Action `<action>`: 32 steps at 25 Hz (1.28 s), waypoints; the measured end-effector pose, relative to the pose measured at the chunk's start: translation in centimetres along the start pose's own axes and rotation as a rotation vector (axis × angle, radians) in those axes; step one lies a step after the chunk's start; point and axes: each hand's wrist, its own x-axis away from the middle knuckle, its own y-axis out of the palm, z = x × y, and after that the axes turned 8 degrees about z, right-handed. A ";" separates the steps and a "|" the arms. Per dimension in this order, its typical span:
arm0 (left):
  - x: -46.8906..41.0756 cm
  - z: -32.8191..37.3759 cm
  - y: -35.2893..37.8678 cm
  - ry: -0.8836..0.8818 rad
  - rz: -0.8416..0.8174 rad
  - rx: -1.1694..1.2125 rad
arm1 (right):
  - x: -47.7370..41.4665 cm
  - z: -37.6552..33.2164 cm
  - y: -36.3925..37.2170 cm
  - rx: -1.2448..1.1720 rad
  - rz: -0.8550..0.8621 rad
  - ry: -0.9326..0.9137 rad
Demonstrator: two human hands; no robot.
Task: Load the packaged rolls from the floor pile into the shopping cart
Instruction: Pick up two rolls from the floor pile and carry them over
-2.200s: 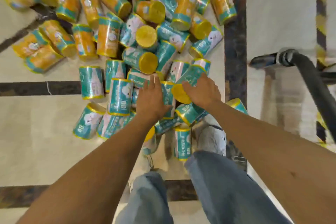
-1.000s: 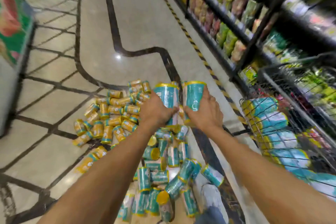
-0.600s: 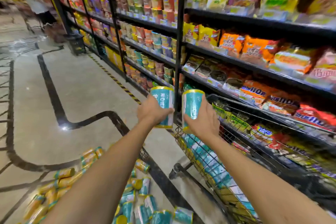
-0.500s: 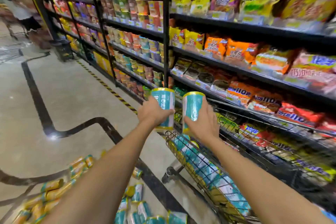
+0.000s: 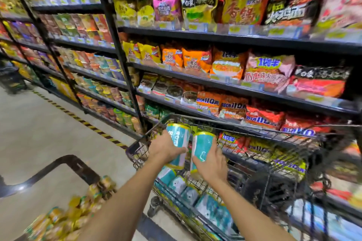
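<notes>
head view: the left hand grips a teal roll with yellow rims, fingers wrapped round its side. the right hand grips a second roll of the same kind, thumb on its front. both rolls stand roughly upright, side by side and close together, held over the cart, within the span of its wire rim. more teal rolls lie packed in the cart basket, seen through the near wire wall, below the two held ones. the floor pile of yellow and teal rolls lies at the lower left, blurred, apart from the cart's near side. behind the cart run dark shelves stacked with bright snack bags. a striped yellow-black line runs along the floor at the shelf foot.
</notes>
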 end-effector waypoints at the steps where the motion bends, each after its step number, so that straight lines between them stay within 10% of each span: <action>1: -0.4 0.4 0.8 0.007 -0.015 -0.006 | -0.3 0.6 0.5 -0.002 -0.011 0.029; 32: -13.8 -7.2 26.5 0.060 -0.673 -0.252 | -2.2 5.3 26.2 0.093 -0.243 0.699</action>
